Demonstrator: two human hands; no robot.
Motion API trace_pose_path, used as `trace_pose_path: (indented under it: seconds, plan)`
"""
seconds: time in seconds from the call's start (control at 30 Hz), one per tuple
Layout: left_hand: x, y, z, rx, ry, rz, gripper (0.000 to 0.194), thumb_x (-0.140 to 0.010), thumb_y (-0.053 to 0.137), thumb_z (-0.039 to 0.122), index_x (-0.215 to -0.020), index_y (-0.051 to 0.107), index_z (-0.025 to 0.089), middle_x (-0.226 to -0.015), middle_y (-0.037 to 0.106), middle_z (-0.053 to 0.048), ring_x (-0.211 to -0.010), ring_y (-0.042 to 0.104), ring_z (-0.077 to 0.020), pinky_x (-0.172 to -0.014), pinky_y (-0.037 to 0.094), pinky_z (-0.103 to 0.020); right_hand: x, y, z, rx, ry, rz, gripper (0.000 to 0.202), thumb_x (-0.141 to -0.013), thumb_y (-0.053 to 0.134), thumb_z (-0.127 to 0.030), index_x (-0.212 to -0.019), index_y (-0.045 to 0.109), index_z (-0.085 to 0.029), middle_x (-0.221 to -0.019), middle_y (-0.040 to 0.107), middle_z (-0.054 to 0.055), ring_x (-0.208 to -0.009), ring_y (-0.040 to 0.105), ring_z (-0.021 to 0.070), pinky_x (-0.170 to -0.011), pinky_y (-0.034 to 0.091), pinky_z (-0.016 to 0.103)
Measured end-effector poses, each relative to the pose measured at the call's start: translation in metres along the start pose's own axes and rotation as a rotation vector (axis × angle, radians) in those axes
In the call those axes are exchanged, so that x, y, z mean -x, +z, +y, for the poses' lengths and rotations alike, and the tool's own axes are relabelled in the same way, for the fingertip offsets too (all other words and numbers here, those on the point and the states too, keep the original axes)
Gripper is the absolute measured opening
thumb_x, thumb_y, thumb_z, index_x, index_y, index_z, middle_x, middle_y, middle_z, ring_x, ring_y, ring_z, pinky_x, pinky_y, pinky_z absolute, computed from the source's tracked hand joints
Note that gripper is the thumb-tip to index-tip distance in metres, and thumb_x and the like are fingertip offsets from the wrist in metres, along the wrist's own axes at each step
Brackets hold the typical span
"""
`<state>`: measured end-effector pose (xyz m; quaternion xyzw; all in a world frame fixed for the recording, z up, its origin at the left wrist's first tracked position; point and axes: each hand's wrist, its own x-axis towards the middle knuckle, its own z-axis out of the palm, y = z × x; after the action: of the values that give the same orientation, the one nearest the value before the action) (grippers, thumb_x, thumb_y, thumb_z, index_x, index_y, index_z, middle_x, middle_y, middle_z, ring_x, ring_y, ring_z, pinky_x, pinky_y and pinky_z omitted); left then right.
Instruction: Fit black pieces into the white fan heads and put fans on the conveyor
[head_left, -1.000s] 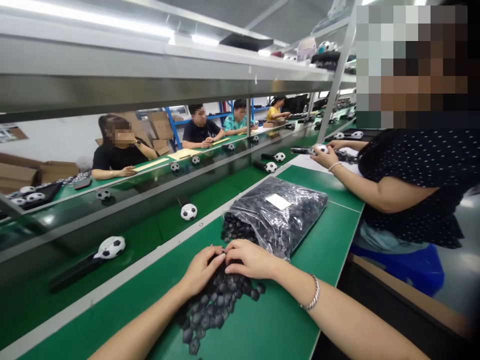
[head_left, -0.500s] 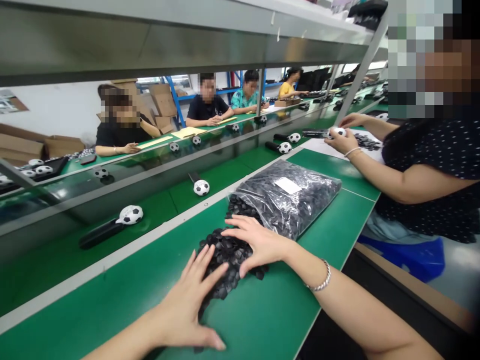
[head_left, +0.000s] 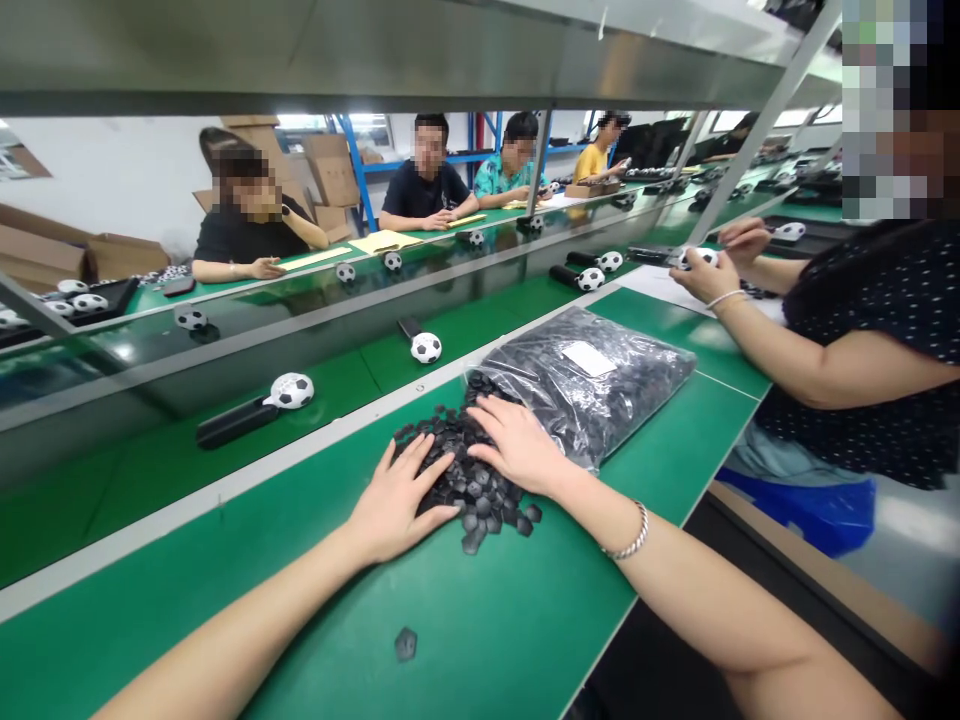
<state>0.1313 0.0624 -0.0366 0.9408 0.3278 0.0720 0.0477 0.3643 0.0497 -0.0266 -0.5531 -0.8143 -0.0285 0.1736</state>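
A heap of small black pentagon pieces (head_left: 480, 490) spreads over the green table (head_left: 525, 600) in front of a clear plastic bag (head_left: 630, 370) full of the same pieces. The bag's mouth faces the heap and a white label sits on top. My left hand (head_left: 405, 495) lies at the heap's left side, fingers apart and touching the pieces. My right hand (head_left: 521, 445), with fingers spread, rests on the heap's right side beside the bag. One loose pentagon piece (head_left: 406, 644) lies by itself nearer to me.
Along the green conveyor belt (head_left: 352, 400) are black-handled items with soccer-ball heads (head_left: 291, 391). A co-worker (head_left: 862, 330) at the right holds one. Several people sit across the line. A metal shelf (head_left: 375, 60) overhangs it, with a slanted post (head_left: 765, 120) at the right.
Both hands have moved forward onto the heap, pushing pieces toward the bag. A single piece is now visible on the table behind them. The belt items appear shifted right as the view moved.
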Motion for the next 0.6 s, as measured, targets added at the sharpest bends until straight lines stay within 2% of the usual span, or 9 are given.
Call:
trace_pose_path:
  seconds: [0.07,0.13,0.23,0.3,0.4,0.47,0.6]
  plan:
    - [0.002,-0.002,-0.001,0.012,0.023,0.022,0.062,-0.085,0.038,0.058,-0.136,0.033,0.025,-0.145,0.029,-0.012,-0.134,0.022,-0.0293,-0.107,0.013,-0.059,-0.002,0.001,0.007,0.049,0.134,0.026,0.055,-0.089,0.04,-0.047,-0.128,0.047,-0.009,-0.133,0.044,0.018,-0.123,0.038,0.0296,-0.1,0.032,0.045]
    - [0.008,-0.008,0.001,0.034,0.044,0.03,0.064,-0.084,0.039,0.059,-0.137,0.032,0.024,-0.146,0.027,-0.01,-0.135,0.019,-0.03,-0.107,0.01,-0.06,-0.002,0.002,0.011,0.073,0.187,0.0,0.054,-0.089,0.041,-0.047,-0.125,0.049,-0.009,-0.13,0.047,0.019,-0.12,0.042,0.031,-0.098,0.034,0.047]
    - [0.028,-0.019,0.015,0.07,0.119,-0.006,0.083,-0.075,0.043,0.069,-0.141,0.021,0.023,-0.149,0.015,-0.012,-0.136,0.013,-0.0351,-0.105,0.009,-0.063,0.001,0.003,0.009,0.018,0.07,-0.081,0.053,-0.089,0.04,-0.048,-0.126,0.049,-0.011,-0.133,0.044,0.017,-0.121,0.041,0.0293,-0.099,0.034,0.045]
    - [0.046,-0.024,0.027,0.084,0.222,-0.055,0.095,-0.067,0.045,0.075,-0.142,0.016,0.025,-0.15,0.009,-0.013,-0.135,0.012,-0.0391,-0.102,0.009,-0.066,0.002,0.001,0.006,-0.051,-0.037,-0.119,0.056,-0.088,0.041,-0.051,-0.129,0.045,-0.012,-0.137,0.04,0.016,-0.124,0.038,0.0276,-0.1,0.034,0.043]
    - [0.065,-0.022,0.04,0.06,0.328,-0.112,0.082,-0.074,0.044,0.069,-0.141,0.017,0.03,-0.149,0.011,-0.013,-0.133,0.017,-0.0392,-0.099,0.015,-0.069,0.003,-0.002,0.001,-0.133,-0.158,-0.139,0.065,-0.084,0.045,-0.057,-0.131,0.043,-0.013,-0.138,0.039,0.015,-0.126,0.035,0.0278,-0.102,0.032,0.044]
    - [0.066,-0.015,0.04,0.021,0.273,-0.1,0.068,-0.084,0.042,0.057,-0.141,0.018,0.031,-0.148,0.017,-0.013,-0.134,0.019,-0.0365,-0.099,0.019,-0.067,0.002,-0.003,0.001,-0.16,-0.204,-0.102,0.063,-0.083,0.047,-0.057,-0.129,0.045,-0.014,-0.135,0.042,0.015,-0.125,0.036,0.028,-0.102,0.031,0.046]
    - [0.047,-0.001,0.03,-0.029,0.057,0.008,0.053,-0.091,0.037,0.044,-0.139,0.025,0.026,-0.146,0.026,-0.013,-0.134,0.022,-0.0313,-0.102,0.023,-0.062,0.0,0.0,0.006,-0.219,-0.218,0.076,0.043,-0.088,0.047,-0.044,-0.119,0.052,-0.015,-0.123,0.052,0.014,-0.115,0.045,0.0239,-0.097,0.038,0.042]
